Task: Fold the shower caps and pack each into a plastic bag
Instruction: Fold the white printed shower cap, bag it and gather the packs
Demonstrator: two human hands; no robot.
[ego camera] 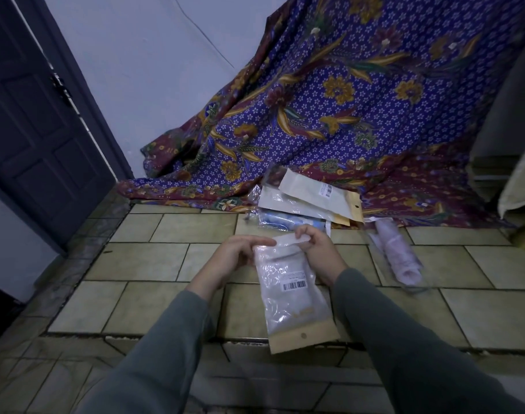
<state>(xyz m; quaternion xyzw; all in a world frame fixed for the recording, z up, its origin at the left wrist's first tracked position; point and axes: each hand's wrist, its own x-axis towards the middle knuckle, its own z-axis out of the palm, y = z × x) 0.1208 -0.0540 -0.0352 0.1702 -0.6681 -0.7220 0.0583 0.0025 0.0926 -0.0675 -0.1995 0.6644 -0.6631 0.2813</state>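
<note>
- One clear plastic bag with a kraft header, seemingly holding a folded cap, is pinched at its mouth by left hand and right hand fingers.
- Sealing is judged unfinished.
- Several packed bags are stacked beyond; one pink rolled cap is left.

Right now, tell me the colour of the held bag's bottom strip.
Tan strip, head view.
</note>
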